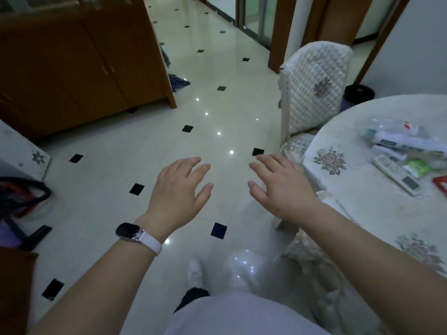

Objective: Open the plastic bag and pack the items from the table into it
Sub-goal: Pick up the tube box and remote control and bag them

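Observation:
My left hand [180, 189] and my right hand [278, 187] are stretched out over the tiled floor, palms down, fingers spread and holding nothing. To the right stands a round table [358, 213] with a floral cloth. On it lie a clear plastic bottle [391, 126], a long white toothpaste box [408, 142], a white remote control [396, 175], a small green packet [417, 166] and a red item [441, 183] at the frame edge. A clear plastic bag [242, 267] lies on the floor near my feet, below my hands.
A quilted white chair [316, 88] stands beside the table, with a dark bin [358, 95] behind it. A wooden cabinet [79, 64] fills the upper left. A black and red bag [21, 197] sits at the left edge. Glossy tiles stretch ahead.

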{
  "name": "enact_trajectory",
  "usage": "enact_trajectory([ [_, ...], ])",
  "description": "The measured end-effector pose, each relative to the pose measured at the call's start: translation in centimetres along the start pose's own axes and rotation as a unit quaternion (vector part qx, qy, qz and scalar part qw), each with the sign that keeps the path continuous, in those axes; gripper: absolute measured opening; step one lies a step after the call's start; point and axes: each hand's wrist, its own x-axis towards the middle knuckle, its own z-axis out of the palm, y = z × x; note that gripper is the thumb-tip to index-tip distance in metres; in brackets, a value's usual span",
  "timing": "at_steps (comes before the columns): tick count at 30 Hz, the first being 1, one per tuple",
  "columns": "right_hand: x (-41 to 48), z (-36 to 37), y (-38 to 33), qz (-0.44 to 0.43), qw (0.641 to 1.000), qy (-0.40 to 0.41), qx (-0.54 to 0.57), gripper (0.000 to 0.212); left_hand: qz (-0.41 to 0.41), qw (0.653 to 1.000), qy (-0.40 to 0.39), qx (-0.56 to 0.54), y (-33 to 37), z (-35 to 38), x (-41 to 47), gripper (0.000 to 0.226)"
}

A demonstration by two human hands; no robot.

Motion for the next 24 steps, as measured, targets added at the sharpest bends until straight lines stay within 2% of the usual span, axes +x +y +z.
enact_trajectory([
  [7, 11.3, 3.1, 1.9, 0.066, 0.997, 0.01, -0.046, 0.049, 0.049, 0.997, -0.019, -0.052, -8.5, 5.8, 11.0, 0.046],
  [11, 16.4, 5.3, 2.4, 0.1, 0.992, -0.012, -0.071, 0.045, 0.085, 0.992, -0.025, -0.088, -13.1, 8.4, 17.6, 0.045],
  [14, 19.7, 6.0, 3.4, 0.16, 0.983, -0.04, -0.076, 0.044, 0.124, 0.985, -0.027, -0.118, -15.7, 10.7, 22.7, 0.043],
  [18, 22.2, 5.5, 5.5, 0.226, 0.969, -0.042, -0.094, 0.049, 0.176, 0.973, -0.031, -0.145, -15.8, 13.1, 28.7, 0.044],
  [24, 22.1, 4.9, 11.2, 0.305, 0.944, -0.036, -0.123, 0.045, 0.266, 0.946, -0.043, -0.179, -11.6, 16.9, 36.4, 0.041],
])
